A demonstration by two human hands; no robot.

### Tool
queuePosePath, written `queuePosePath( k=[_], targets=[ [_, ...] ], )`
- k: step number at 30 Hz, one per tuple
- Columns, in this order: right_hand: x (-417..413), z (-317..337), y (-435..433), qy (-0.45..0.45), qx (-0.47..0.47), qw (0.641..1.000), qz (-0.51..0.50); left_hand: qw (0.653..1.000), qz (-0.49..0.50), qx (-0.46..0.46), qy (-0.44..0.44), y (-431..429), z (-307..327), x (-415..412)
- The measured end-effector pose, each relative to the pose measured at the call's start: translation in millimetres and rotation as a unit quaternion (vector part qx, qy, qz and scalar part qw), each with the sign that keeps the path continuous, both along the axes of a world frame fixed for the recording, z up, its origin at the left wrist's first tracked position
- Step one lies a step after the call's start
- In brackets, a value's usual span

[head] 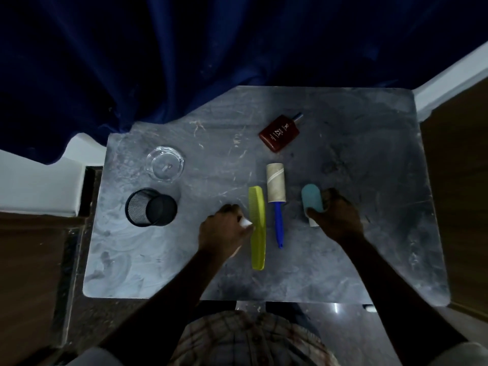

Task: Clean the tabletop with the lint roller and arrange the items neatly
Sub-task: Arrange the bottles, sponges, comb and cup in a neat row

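Observation:
The lint roller (276, 190), a pale roll on a blue handle, lies flat in the middle of the grey tabletop (356, 260). Left of it, and parallel, lies a yellow-green comb (258, 233). My left hand (224, 231) rests beside the comb with its fingers closed around a small white thing (246, 222); what it is I cannot tell. My right hand (336, 220) grips a teal-capped container (313, 199) right of the roller. A dark red perfume bottle (279, 134) lies on its side further back.
A clear glass ashtray (165, 165) and a black mesh pen cup (150, 207) tipped on its side sit at the table's left. A dark blue curtain (184, 62) hangs behind and drapes over the back-left corner. Wooden panels flank the table.

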State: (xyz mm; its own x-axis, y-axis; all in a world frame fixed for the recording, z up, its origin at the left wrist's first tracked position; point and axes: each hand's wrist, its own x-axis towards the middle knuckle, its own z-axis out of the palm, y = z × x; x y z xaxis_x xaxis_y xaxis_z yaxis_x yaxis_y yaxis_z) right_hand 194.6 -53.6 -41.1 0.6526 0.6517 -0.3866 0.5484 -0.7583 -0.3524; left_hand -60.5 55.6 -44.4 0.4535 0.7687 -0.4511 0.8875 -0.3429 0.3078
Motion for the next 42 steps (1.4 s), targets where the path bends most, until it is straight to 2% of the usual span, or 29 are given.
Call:
queuePosePath(
  k=[6, 11, 14, 17, 19, 21, 25, 28, 31, 33, 37, 39, 42],
  targets=[
    [11.6, 10.1, 3.5, -0.006, -0.016, 0.999, 0.027, 0.997, 0.05, -0.01, -0.059, -1.0, -3.2, -2.0],
    [34.5, 36.6, 34.4, -0.033, 0.08, 0.996, -0.025, 0.986, 0.112, 0.013, -0.124, 8.4, 1.9, -10.2],
    [42.1, 39.5, 70.4, 0.025, 0.138, 0.987, -0.074, 0.957, 0.167, -0.016, -0.238, 36.0, 15.2, 5.5],
    [42.9, 28.7, 111.7, 0.115, 0.154, 0.975, -0.111, 0.94, 0.141, -0.011, -0.312, 82.0, 26.2, 46.6],
    [44.4, 19.1, 131.8, 0.156, 0.119, 0.976, -0.097, 0.943, 0.113, -0.021, -0.312, 112.7, 31.3, 80.6],
    [45.2, 11.8, 145.3, 0.153, 0.066, 0.984, -0.058, 0.953, 0.089, -0.034, -0.286, 137.0, 34.3, 111.7],
    [41.9, 3.5, 164.8, 0.166, 0.069, 0.979, -0.093, 0.989, 0.02, -0.03, -0.14, 163.6, 25.0, 150.2],
    [37.5, -2.4, 174.7, 0.241, 0.105, 0.952, -0.154, 0.99, 0.018, -0.062, -0.127, 164.8, 13.3, 157.6],
    [34.0, -5.5, 177.6, 0.339, 0.155, 0.901, -0.222, 0.982, 0.043, -0.07, -0.171, 158.8, 4.9, 154.9],
    [31.0, -3.8, 176.6, 0.387, 0.172, 0.875, -0.233, 0.975, 0.058, -0.071, -0.203, 154.6, 1.9, 150.1],
    [22.2, 3.4, 173.7, 0.386, 0.206, 0.879, -0.19, 0.942, 0.124, -0.052, -0.308, 139.8, 1.5, 134.6],
    [12.2, 8.6, 175.2, 0.344, 0.255, 0.893, -0.14, 0.917, 0.174, -0.021, -0.359, 133.6, -1.2, 123.6],
    [-5.4, 13.4, 181.5, 0.254, 0.326, 0.911, -0.012, 0.875, 0.226, 0.016, -0.429, 124.3, -7.5, 100.9]
  ],
)
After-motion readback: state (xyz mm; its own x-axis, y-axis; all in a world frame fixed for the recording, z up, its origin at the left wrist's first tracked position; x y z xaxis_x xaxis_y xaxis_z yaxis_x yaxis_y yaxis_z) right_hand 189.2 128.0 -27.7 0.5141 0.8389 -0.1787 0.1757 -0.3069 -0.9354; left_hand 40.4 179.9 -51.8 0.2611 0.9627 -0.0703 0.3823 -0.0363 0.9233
